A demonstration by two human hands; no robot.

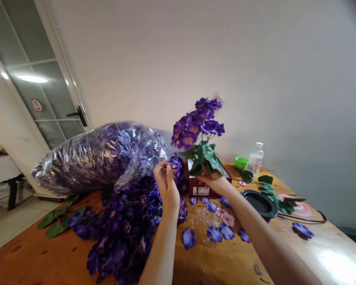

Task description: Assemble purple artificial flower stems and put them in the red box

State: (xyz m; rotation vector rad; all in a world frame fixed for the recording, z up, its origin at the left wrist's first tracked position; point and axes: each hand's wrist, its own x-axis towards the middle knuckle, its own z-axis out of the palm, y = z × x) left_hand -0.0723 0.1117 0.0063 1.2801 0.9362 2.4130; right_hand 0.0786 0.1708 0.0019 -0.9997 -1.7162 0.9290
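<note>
Right hand (215,177) grips a purple bouquet (192,130) upright near the left hand (169,186), whose grip is unclear — a holding step likely needing steadiness next.

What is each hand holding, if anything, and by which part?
Right hand: the purple bouquet, by its stem at the green leaves. Left hand: cannot tell whether it holds anything.

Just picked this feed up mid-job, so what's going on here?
A person's right hand holds a bunch of purple flowers upright by the red box. The left hand is raised beside it; whether its fingers pinch anything, I can't tell. More purple flowers lie in a heap in front of a full plastic bag, and loose blossoms are scattered on the table.
</note>
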